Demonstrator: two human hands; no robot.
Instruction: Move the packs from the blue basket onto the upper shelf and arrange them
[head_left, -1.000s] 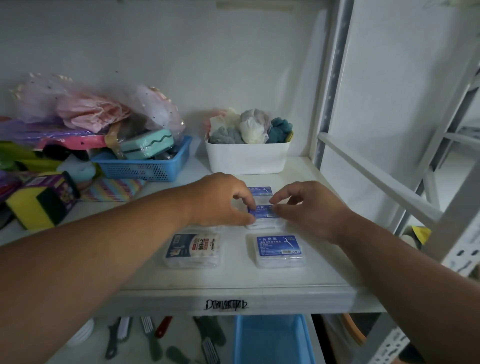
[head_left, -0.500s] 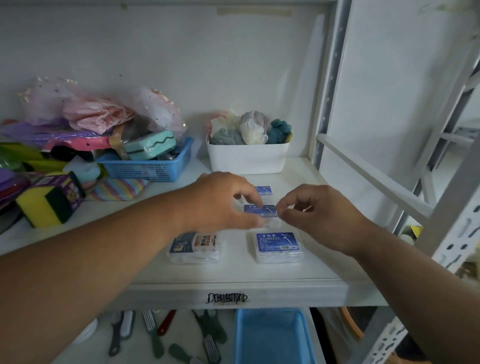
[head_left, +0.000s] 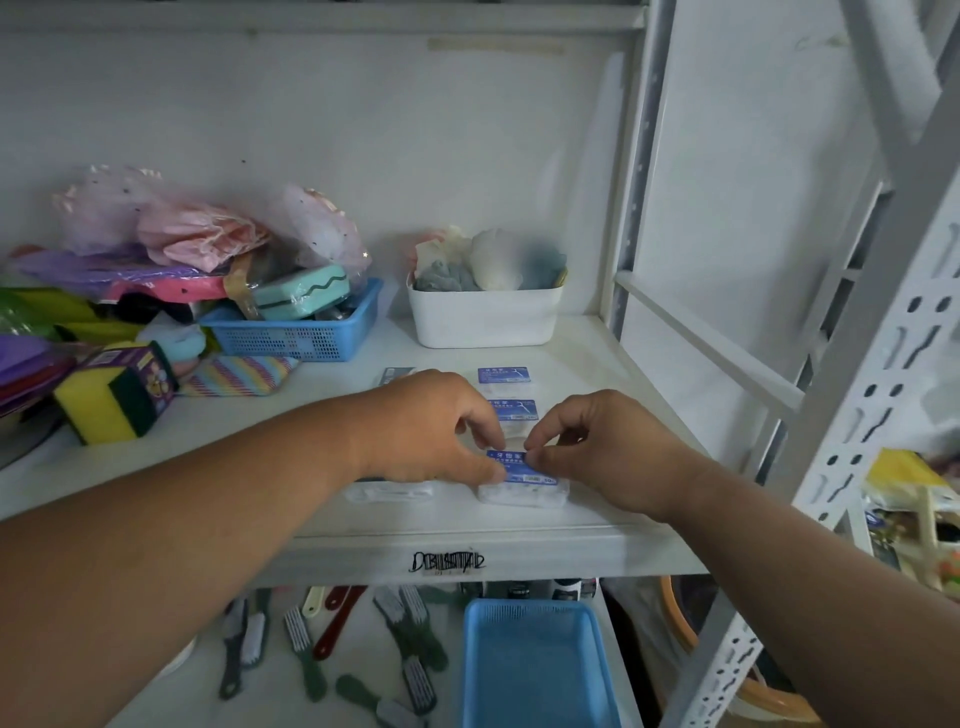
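Pinching the nearest blue-labelled clear plastic pack (head_left: 522, 480) at the white upper shelf's (head_left: 597, 525) front edge, your left hand (head_left: 431, 431) and right hand (head_left: 608, 447) should square it behind-to-front with its neighbours (the empty blue basket (head_left: 535, 670) waits below).

Both hands pinch front pack (head_left: 524, 480) on upper shelf (head_left: 597, 525): left hand (head_left: 431, 431) at its left, right hand (head_left: 602, 447) at its right. 2 more packs (head_left: 511, 392) lie in a row behind; blue basket (head_left: 535, 670) sits on shelf below.
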